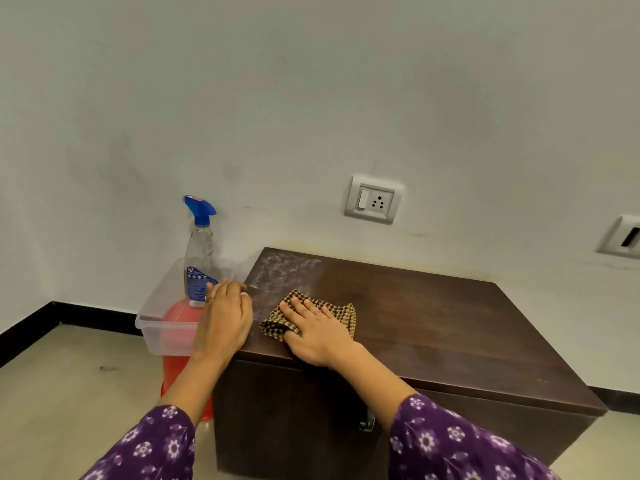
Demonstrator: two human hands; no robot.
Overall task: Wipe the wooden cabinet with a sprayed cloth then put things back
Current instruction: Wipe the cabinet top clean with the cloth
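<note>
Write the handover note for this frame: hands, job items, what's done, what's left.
Left hand: open, resting on the cabinet top's left edge.
Right hand: presses the checked cloth flat on the top, front left.
Spray bottle: upright in the clear tub beside the cabinet.
Done: wiping begun.
Left: whitish patch at the back-left corner, then put things back.

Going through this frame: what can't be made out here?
Head view throughout.
Label on the spray bottle: too small to read; the left hand overlaps it.
Under the clear tub, a red object: screened by tub and left arm.
Front handle of the cabinet: shadowed, behind right forearm.
At far right, a wall fitting: cut by frame edge.
Middle of the cloth: under right hand.
</note>
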